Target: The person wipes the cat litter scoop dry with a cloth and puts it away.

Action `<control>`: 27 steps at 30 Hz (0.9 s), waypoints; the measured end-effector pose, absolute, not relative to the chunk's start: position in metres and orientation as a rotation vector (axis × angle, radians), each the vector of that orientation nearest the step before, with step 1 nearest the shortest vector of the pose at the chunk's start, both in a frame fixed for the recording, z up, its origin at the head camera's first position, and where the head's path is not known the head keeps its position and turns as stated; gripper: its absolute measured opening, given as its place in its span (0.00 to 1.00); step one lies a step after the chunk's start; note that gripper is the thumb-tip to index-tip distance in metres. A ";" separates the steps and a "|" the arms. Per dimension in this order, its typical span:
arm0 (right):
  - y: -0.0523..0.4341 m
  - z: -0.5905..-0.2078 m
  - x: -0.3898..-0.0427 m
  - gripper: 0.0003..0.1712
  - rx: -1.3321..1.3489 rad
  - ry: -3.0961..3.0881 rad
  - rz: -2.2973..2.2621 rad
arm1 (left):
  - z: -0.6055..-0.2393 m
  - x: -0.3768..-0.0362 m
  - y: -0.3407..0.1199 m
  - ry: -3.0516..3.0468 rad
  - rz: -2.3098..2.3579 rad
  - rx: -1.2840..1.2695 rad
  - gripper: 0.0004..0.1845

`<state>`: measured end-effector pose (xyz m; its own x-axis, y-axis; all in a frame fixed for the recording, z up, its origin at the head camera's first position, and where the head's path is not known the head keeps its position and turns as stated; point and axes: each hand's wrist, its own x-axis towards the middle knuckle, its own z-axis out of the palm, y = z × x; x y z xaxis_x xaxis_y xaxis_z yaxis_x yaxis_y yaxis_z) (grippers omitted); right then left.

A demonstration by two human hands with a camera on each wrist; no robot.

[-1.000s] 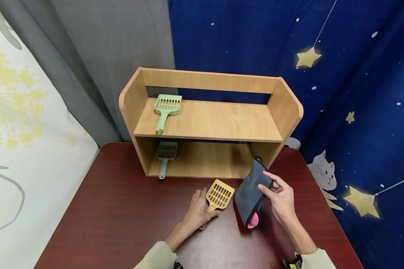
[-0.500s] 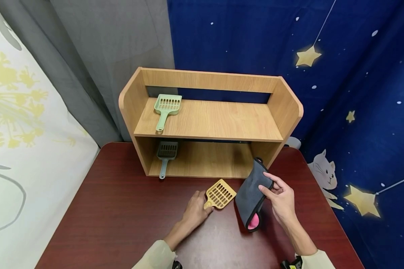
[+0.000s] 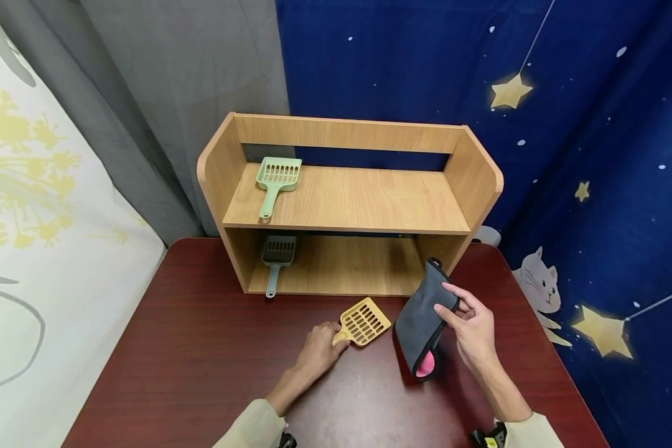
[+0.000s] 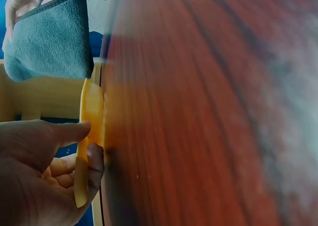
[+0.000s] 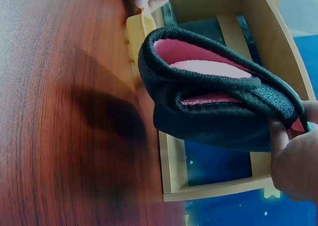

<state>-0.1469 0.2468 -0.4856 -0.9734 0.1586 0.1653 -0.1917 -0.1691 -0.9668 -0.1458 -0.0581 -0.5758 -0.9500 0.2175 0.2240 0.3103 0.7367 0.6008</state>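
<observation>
The left hand (image 3: 316,353) pinched the handle of the yellow slotted plastic scoop (image 3: 363,322) lying mid-tabletop before the wooden shelf (image 3: 347,202). The right hand (image 3: 473,333) held the folded grey-and-pink cloth (image 3: 420,320) aloft. Judged: lifting begins; next needs firm grip.

By our left fingers (image 3: 336,336) we see a yellow slotted scoop (image 3: 363,322); in our right fingers (image 3: 445,309), a grey cloth (image 3: 420,317) lined pink. Beyond them, a tan wood-grain shelf (image 3: 347,202) carries a pale green scoop (image 3: 277,182) and a dark grey scoop (image 3: 276,255). The tabletop (image 3: 201,361) is dark red.

Bright even light, wrist views blurred, dim
</observation>
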 end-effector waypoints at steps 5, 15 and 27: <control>0.248 -0.483 -0.148 0.31 0.036 -1.882 2.211 | -0.570 -0.146 -0.066 -2.799 -1.040 -0.479 0.15; 0.253 -0.475 -0.159 0.29 0.130 -1.927 2.119 | -0.538 -0.155 -0.092 -2.804 -0.920 -0.878 0.13; 0.248 -0.475 -0.179 0.23 0.568 -2.208 1.934 | -0.497 -0.160 -0.105 -2.723 -0.877 -1.170 0.14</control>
